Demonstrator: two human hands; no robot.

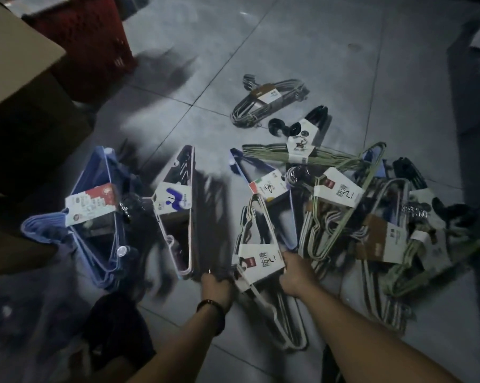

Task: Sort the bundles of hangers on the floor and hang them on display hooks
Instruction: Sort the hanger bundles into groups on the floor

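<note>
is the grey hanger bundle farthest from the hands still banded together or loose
Banded. A paper label sleeve wraps the middle of the grey wire hanger bundle, and its hangers lie stacked flat on the tiled floor.

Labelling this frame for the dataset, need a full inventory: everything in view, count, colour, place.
blue hanger bundle: one, blue, left floor
pale hanger bundle: one, pale frame, beside it
white hanger bundle: one, whitish, gripped by both hands
far hanger bundle: one, grey-white, alone farther back
hanger pile: several bundles overlapping, green, white, black; count unclear, right
cardboard box: one, brown, upper left
red basket: one, top left
tiled floor: grey
left hand: bracelet at wrist
right hand: on bundle
</note>
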